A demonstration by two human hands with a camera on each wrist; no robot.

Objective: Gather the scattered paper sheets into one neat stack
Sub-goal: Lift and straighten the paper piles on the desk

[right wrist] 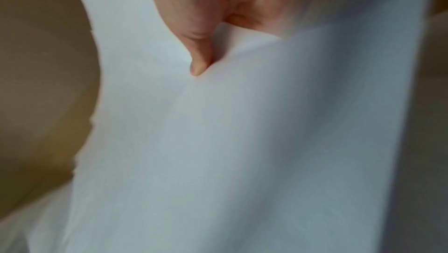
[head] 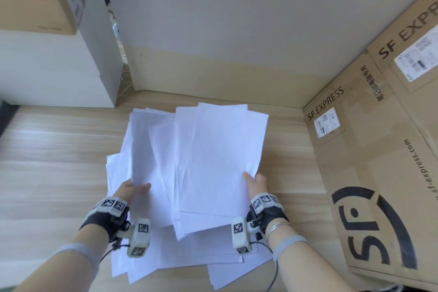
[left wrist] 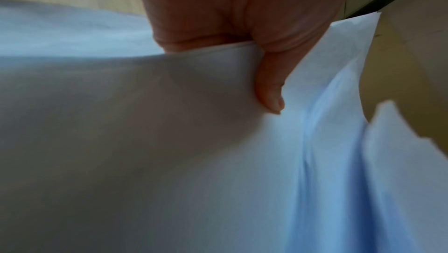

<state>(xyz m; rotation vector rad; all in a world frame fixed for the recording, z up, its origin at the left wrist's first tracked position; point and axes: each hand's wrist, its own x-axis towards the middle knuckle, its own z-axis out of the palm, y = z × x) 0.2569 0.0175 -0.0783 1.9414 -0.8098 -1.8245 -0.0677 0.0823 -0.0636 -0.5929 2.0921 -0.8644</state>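
Your left hand [head: 129, 189] and right hand [head: 257, 184] each pinch the fanned paper sheets [head: 196, 161], lifted above loose sheets [head: 189, 253] on the desk [head: 54, 154].

Around the fanned paper sheets [head: 196, 163], bare wooden floor [head: 59, 161] lies open to their left and in a narrower strip on their right; beyond that strip stand cardboard boxes [head: 369, 149], a wall [head: 225, 31] rises behind, white boxes [head: 52, 69] far-left
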